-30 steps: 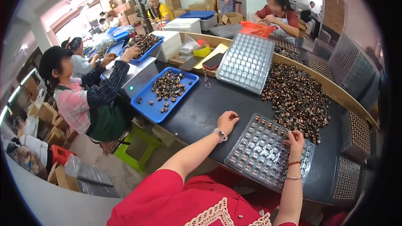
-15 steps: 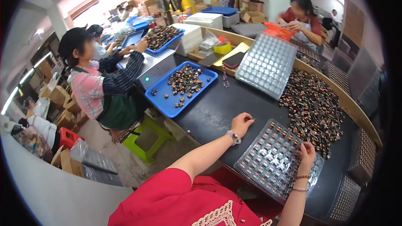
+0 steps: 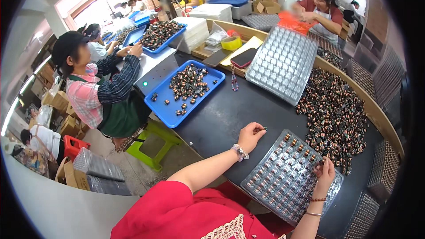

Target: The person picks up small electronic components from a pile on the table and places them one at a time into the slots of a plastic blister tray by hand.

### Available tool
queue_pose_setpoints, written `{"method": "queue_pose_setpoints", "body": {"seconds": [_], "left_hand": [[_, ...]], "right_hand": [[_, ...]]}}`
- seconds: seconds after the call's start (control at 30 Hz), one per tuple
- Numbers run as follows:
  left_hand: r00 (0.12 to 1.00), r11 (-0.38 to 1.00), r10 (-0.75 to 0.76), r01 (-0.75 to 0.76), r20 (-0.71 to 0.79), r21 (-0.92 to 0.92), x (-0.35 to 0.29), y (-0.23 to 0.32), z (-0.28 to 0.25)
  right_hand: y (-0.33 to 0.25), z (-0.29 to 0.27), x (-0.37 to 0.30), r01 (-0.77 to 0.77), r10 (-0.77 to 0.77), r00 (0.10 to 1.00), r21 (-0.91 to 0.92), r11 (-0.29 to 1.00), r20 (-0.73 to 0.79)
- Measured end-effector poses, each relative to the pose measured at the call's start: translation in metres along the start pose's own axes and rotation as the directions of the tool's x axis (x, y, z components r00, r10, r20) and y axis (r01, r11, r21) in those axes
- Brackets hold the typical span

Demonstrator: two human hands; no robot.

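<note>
The right hand (image 3: 325,175) is over a clear tray (image 3: 274,147) of copper-banded parts (image 3: 287,136) on the dark counter (image 3: 221,119); I cannot tell whether its grip holds 1. Just left of the tray, the left hand (image 3: 249,138) has its grip clamped on 1 small dark piece (image 3: 265,129). Beyond lie a loose heap (image 3: 332,115), 1 blue tray (image 3: 166,115) and a second clear tray (image 3: 281,62).

A green stool (image 3: 167,132) stands on greyish floor (image 3: 142,180).

near tray (image 3: 268,155) on table (image 3: 221,117); parts heap (image 3: 334,119) behind-right; bin (image 3: 157,114) behind-left
</note>
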State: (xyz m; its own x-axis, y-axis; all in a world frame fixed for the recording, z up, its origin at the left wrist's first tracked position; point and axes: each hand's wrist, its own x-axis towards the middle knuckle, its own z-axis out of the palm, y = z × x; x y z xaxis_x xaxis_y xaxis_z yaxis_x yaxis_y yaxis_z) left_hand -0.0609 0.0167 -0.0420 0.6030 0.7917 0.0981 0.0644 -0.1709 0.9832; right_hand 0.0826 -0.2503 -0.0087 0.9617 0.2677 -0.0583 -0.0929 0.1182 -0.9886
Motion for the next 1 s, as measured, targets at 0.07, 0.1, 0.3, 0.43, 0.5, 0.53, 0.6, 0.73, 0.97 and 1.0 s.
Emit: {"method": "queue_pose_setpoints", "body": {"seconds": [0.07, 0.1, 0.3, 0.43, 0.5, 0.53, 0.6, 0.73, 0.97, 1.0], "left_hand": [[0.997, 0.998, 0.068, -0.068, 0.028, 0.000, 0.001, -0.002, 0.005], [0.994, 0.992, 0.108, -0.109, 0.019, 0.067, 0.005, 0.000, -0.001], [0.998, 0.972, 0.059, -0.054, 0.013, -0.228, 0.017, 0.013, -0.027], [0.958, 0.978, 0.151, -0.109, 0.244, -0.178, 0.007, 0.033, 0.002], [0.775, 0.823, 0.474, -0.559, 0.418, 0.103, 0.005, 0.042, 0.008], [0.771, 0.822, 0.476, -0.561, 0.423, 0.098, 0.007, 0.041, 0.011], [0.761, 0.810, 0.466, -0.573, 0.452, 0.129, 0.013, 0.039, 0.015], [0.683, 0.768, 0.455, -0.626, 0.571, 0.137, 0.020, 0.036, 0.022], [0.715, 0.775, 0.481, -0.618, 0.508, 0.136, 0.022, 0.025, 0.028], [0.714, 0.774, 0.484, -0.619, 0.506, 0.133, 0.027, 0.027, 0.029]], "right_hand": [[-0.011, -0.008, -0.007, -0.093, 0.090, 0.995, 0.047, 0.995, 0.051], [-0.014, -0.003, -0.009, -0.102, 0.100, 0.994, 0.043, 0.994, 0.048], [-0.013, 0.029, 0.003, -0.064, 0.062, 0.988, 0.007, 0.998, 0.144], [-0.002, 0.007, 0.006, -0.092, 0.094, 0.987, -0.024, 0.995, 0.133], [-0.009, 0.008, 0.001, -0.081, 0.086, 0.989, -0.050, 0.995, 0.122], [-0.008, 0.008, 0.001, -0.080, 0.085, 0.990, -0.049, 0.996, 0.115], [-0.006, 0.008, -0.001, -0.043, 0.045, 0.987, -0.019, 0.999, 0.153], [-0.003, 0.004, -0.002, -0.034, 0.037, 0.981, -0.021, 0.999, 0.188], [-0.002, 0.007, 0.004, -0.041, 0.044, 0.981, -0.020, 0.999, 0.189], [-0.003, 0.008, 0.007, -0.041, 0.043, 0.982, -0.015, 0.999, 0.186]]}}
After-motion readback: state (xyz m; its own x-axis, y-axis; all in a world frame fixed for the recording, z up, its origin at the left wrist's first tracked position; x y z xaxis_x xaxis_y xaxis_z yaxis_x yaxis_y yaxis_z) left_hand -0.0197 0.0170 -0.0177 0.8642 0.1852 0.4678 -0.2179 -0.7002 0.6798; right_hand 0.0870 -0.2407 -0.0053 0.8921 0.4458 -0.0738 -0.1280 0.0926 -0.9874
